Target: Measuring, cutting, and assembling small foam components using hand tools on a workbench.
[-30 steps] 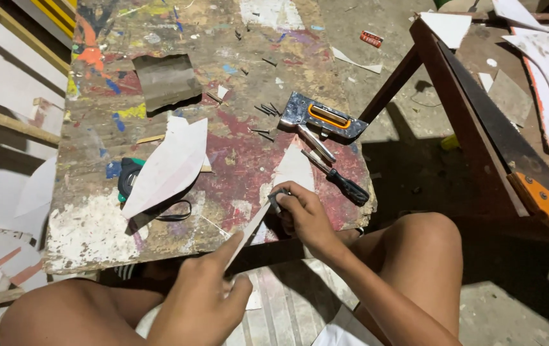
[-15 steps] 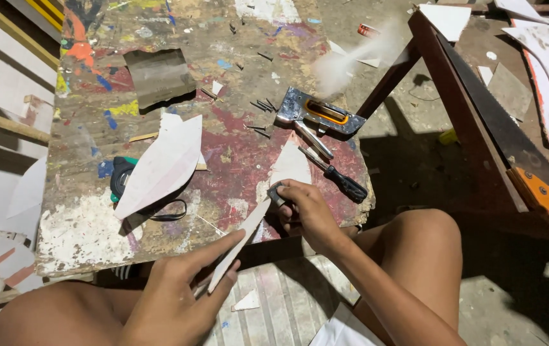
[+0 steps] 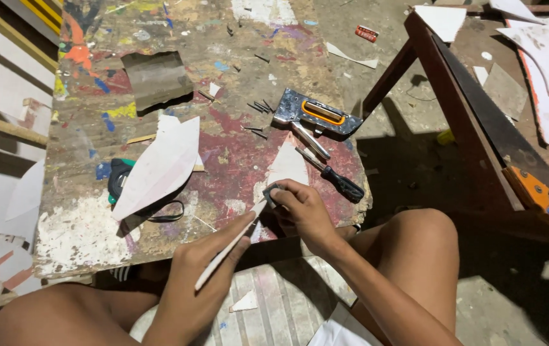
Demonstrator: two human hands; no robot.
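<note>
At the board's [image 3: 178, 38] near edge, the white strip [image 3: 226, 253] is pinched edge-on by the left hand [image 3: 201, 282]; the small grey block [image 3: 270, 192], gripped in the right hand [image 3: 303, 214], is best kept flat against it.

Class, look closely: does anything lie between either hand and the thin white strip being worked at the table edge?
Nothing visible does. The left hand already grips the white strip from below, and the right hand presses a small dark piece against its upper end.

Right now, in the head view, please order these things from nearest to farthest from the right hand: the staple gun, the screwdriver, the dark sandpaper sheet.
From the right hand:
1. Screwdriver, just beyond it, toward the board's right edge.
2. Staple gun, farther up the board.
3. Dark sandpaper sheet, far upper left.
</note>
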